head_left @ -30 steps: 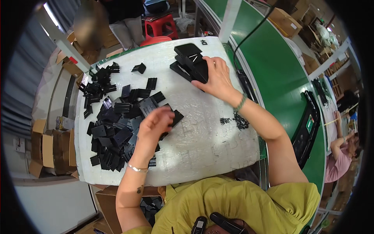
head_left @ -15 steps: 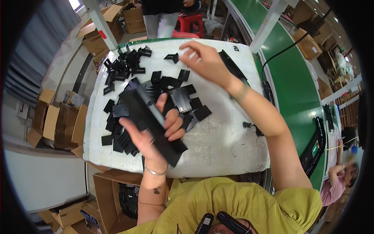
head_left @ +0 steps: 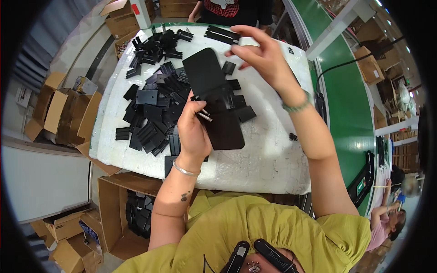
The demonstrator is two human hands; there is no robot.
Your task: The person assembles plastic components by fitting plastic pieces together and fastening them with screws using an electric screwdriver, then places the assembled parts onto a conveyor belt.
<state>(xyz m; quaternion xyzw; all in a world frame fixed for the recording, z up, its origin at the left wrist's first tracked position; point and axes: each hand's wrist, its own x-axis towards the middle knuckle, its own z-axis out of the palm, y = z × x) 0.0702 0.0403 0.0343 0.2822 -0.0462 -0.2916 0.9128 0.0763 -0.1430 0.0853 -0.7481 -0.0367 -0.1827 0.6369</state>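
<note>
My left hand (head_left: 195, 132) is closed on a long black panel (head_left: 205, 73) with rounded corners, held tilted over the white work surface. Small metal pins stick out by the thumb at its middle. Beyond the panel, my right hand (head_left: 268, 59) pinches the right end of a black slotted plastic piece (head_left: 221, 35). Flat and ribbed black pieces (head_left: 148, 98) lie in a loose heap left of the panel, partly hidden by it. Another heap of black clip-like parts (head_left: 157, 48) lies at the far left.
The white padded table top (head_left: 268, 168) is under both hands. Beside it on the right runs a green conveyor (head_left: 341, 109). An open carton (head_left: 120, 218) with black parts stands near my left arm. People are at the far edge and lower right.
My right hand has closed on a slotted piece and raised it. The panel in my left hand has turned and moved right. The view has shifted.
</note>
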